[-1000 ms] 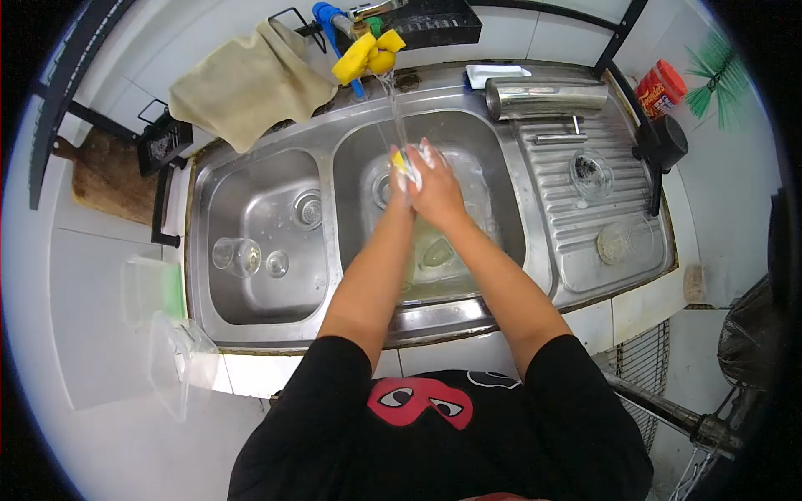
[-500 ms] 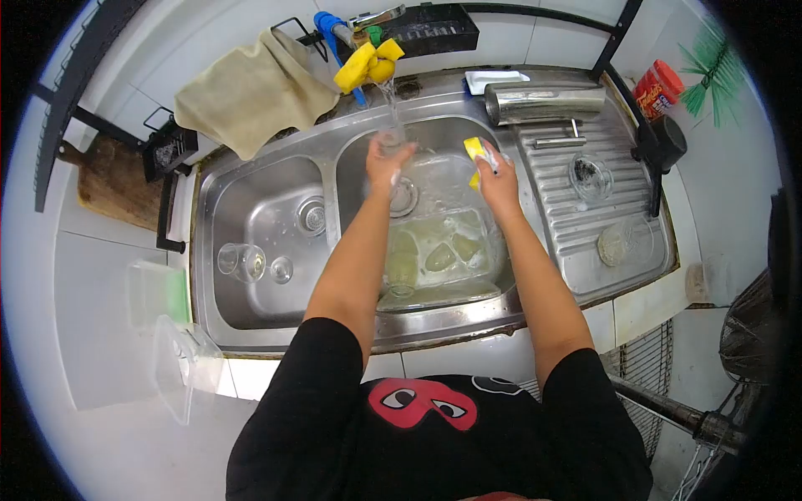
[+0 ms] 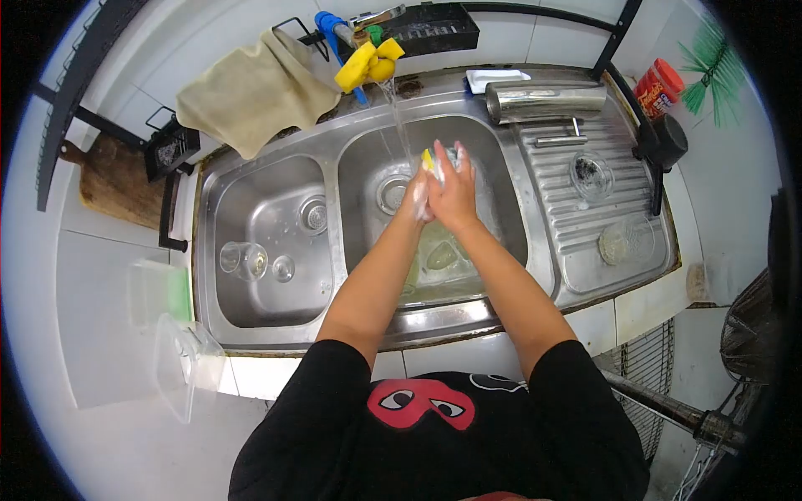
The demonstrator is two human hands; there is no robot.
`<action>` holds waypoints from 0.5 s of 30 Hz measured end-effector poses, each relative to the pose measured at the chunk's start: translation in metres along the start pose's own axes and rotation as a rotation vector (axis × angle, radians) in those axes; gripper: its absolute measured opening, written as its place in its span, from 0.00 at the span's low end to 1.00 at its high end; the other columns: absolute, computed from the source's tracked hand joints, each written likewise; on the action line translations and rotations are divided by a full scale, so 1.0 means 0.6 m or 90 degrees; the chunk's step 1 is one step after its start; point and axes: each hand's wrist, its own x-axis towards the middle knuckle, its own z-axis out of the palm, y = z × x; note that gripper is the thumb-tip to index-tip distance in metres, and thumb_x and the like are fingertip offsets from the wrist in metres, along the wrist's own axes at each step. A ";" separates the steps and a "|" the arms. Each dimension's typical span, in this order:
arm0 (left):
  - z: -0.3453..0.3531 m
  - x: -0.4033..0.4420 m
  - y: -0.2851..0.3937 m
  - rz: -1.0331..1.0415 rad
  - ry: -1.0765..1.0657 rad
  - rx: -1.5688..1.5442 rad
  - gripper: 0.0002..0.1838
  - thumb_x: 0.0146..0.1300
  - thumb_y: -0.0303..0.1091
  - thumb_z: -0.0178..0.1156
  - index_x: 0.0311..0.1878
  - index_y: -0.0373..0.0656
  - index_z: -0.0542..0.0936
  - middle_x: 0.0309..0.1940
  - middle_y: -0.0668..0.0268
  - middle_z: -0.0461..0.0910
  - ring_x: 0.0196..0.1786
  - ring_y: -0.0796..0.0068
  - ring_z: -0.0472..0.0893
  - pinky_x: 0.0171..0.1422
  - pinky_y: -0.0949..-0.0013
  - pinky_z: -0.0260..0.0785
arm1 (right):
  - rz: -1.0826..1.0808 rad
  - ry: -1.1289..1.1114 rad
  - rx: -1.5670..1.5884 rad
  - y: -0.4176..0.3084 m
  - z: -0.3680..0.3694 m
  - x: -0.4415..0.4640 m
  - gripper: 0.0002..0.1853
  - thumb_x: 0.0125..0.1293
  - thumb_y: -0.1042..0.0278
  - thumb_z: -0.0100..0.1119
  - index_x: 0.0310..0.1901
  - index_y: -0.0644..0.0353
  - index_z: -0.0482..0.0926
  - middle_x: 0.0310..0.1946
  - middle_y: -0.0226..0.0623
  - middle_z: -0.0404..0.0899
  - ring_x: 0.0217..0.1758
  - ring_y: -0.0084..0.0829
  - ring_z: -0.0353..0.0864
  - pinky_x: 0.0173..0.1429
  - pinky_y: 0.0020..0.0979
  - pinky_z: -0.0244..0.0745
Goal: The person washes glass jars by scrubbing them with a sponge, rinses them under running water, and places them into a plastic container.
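Over the right basin (image 3: 520, 225), my two hands are pressed together. My left hand (image 3: 418, 199) is closed round what looks like a clear glass (image 3: 452, 155), mostly hidden and foamy. My right hand (image 3: 454, 194) lies against it and grips a yellow sponge (image 3: 428, 159), whose edge shows between the hands. White suds cover my left fingers. Water runs from the tap (image 3: 383, 70), which has yellow cloth tied on it, just left of my hands. Below my wrists, a clear container (image 3: 461, 275) holds greenish, soapy items, partly hidden by my forearms.
The left basin (image 3: 251, 307) holds a glass (image 3: 253, 261) on its side and a small round clear piece (image 3: 283, 268). On the ribbed drainboard (image 3: 555, 188) are a metal cylinder (image 3: 547, 103), a glass bowl (image 3: 591, 176) and another glass (image 3: 626, 240). A tan cloth (image 3: 255, 92) hangs behind.
My hands were apart, the left under the running water and the right off to the side with the sponge. They have come together in the middle, away from the stream.
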 end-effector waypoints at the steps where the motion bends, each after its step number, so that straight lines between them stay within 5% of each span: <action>1: 0.021 -0.018 0.023 -0.040 0.005 0.053 0.24 0.63 0.51 0.48 0.55 0.46 0.67 0.50 0.65 0.71 0.49 0.65 0.74 0.47 0.56 0.72 | 0.050 -0.013 0.046 0.013 0.010 0.006 0.28 0.54 0.62 0.56 0.59 0.52 0.66 0.54 0.62 0.63 0.56 0.56 0.63 0.56 0.44 0.63; 3: 0.021 -0.034 0.059 -0.119 -0.026 0.112 0.29 0.61 0.50 0.53 0.61 0.46 0.62 0.57 0.63 0.65 0.53 0.62 0.72 0.49 0.51 0.71 | 0.156 -0.044 0.138 0.051 0.026 0.024 0.28 0.54 0.62 0.56 0.59 0.51 0.66 0.50 0.60 0.67 0.52 0.54 0.68 0.55 0.44 0.65; 6: 0.024 -0.064 0.086 -0.072 0.016 0.347 0.35 0.56 0.47 0.60 0.63 0.45 0.59 0.63 0.61 0.57 0.55 0.61 0.71 0.51 0.48 0.70 | 0.320 -0.050 0.188 0.060 -0.027 0.073 0.29 0.55 0.64 0.57 0.60 0.60 0.64 0.46 0.49 0.73 0.50 0.41 0.73 0.55 0.35 0.66; 7: 0.019 -0.058 0.095 -0.106 0.007 0.339 0.41 0.50 0.40 0.67 0.65 0.44 0.56 0.60 0.60 0.64 0.56 0.63 0.70 0.41 0.55 0.74 | 0.397 -0.075 0.321 0.058 -0.044 0.089 0.28 0.55 0.62 0.58 0.58 0.60 0.66 0.43 0.48 0.75 0.47 0.40 0.75 0.53 0.36 0.67; 9: 0.046 -0.077 0.125 -0.089 0.049 0.444 0.41 0.47 0.43 0.69 0.63 0.43 0.61 0.57 0.59 0.68 0.55 0.64 0.71 0.44 0.58 0.73 | 0.547 -0.130 0.586 0.052 -0.067 0.105 0.27 0.53 0.59 0.59 0.54 0.60 0.71 0.36 0.46 0.79 0.40 0.39 0.79 0.50 0.37 0.70; 12: 0.042 -0.066 0.136 0.040 0.033 0.640 0.36 0.45 0.39 0.70 0.58 0.42 0.68 0.47 0.63 0.75 0.48 0.71 0.75 0.47 0.66 0.71 | 0.401 -0.271 0.276 0.033 -0.072 0.080 0.25 0.51 0.59 0.62 0.49 0.64 0.75 0.38 0.45 0.79 0.42 0.34 0.78 0.49 0.33 0.71; 14: 0.007 -0.047 0.124 0.206 -0.047 0.723 0.30 0.41 0.34 0.73 0.51 0.40 0.75 0.43 0.66 0.78 0.42 0.78 0.76 0.48 0.72 0.70 | 0.287 -0.350 0.260 0.051 -0.076 0.083 0.21 0.50 0.60 0.62 0.45 0.64 0.77 0.38 0.44 0.80 0.41 0.33 0.79 0.45 0.33 0.72; 15: -0.004 -0.041 0.121 0.135 -0.046 0.723 0.31 0.41 0.34 0.73 0.51 0.41 0.75 0.41 0.69 0.78 0.40 0.80 0.76 0.47 0.73 0.69 | 0.237 -0.418 0.275 0.083 -0.064 0.076 0.20 0.50 0.60 0.61 0.44 0.63 0.78 0.37 0.43 0.80 0.39 0.32 0.79 0.44 0.33 0.72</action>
